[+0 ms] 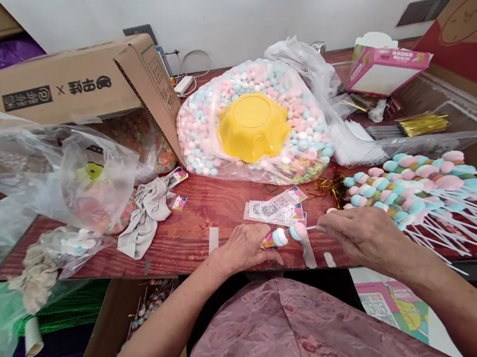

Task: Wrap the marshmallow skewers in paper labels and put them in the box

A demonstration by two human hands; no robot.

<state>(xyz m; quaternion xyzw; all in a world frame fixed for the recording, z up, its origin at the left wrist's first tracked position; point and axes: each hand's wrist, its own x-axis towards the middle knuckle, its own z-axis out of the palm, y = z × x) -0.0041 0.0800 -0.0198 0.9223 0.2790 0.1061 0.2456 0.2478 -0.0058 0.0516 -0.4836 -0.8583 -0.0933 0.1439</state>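
My left hand (244,246) is closed around the lower end of a small candy skewer (287,234) carrying a blue-white ball and a pink ball. My right hand (357,233) pinches the thin white stick at the skewer's right end. Both hands hover just above the near edge of the red-brown table (207,208). A heap of finished skewers (418,185) with pink, blue and green balls lies right of my right hand. Ahead sits a large clear bag of pastel candy balls (304,131) with a yellow bowl (253,126) upside down on it. Printed labels (276,207) lie just beyond my hands.
A cardboard box (67,85) and crumpled clear plastic bags (46,174) fill the left. Grey cloths (144,215) lie on the table. A pink carton (384,66) and gold twist ties (424,124) sit at the back right, beside a large red box (472,42).
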